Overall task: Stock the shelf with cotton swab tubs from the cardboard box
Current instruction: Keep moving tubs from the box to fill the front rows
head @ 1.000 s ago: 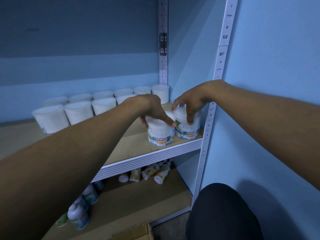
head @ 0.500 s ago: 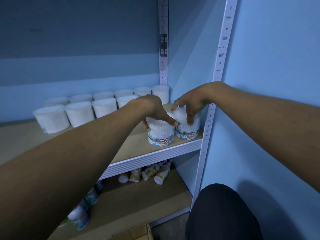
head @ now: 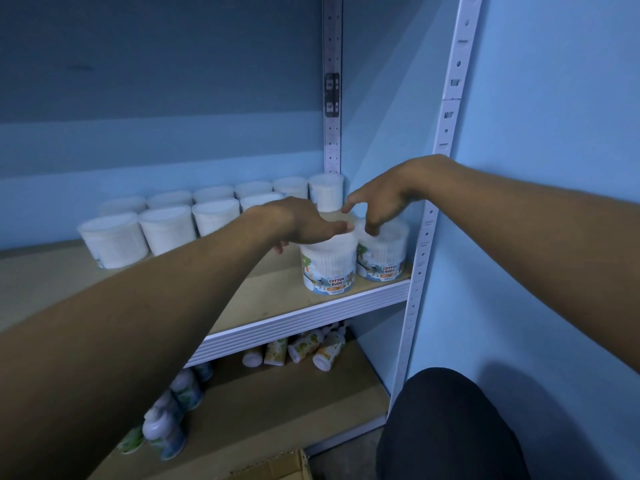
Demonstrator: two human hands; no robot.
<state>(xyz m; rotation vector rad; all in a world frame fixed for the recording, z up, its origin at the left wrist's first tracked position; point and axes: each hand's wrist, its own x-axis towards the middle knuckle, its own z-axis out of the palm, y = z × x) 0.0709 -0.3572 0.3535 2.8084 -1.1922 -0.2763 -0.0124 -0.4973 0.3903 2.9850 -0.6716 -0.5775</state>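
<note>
Two cotton swab tubs stand side by side at the front right of the wooden shelf (head: 277, 299): the left tub (head: 327, 270) and the right tub (head: 382, 259), both upright with labels facing me. My left hand (head: 304, 225) hovers just above the left tub, fingers spread, holding nothing. Above the right tub my right hand (head: 379, 204) is lifted with fingers apart and blurred. Two rows of several more tubs (head: 166, 228) line the back of the shelf. A corner of the cardboard box (head: 277, 467) shows at the bottom edge.
White slotted uprights (head: 427, 216) frame the shelf on the right, against a blue wall. The lower shelf (head: 277, 396) holds several small bottles, some lying on their sides. My dark-clothed knee (head: 446, 427) is at the bottom right.
Both hands have let go of the two front tubs and lifted off them with fingers opening. The tubs stay in place on the shelf.
</note>
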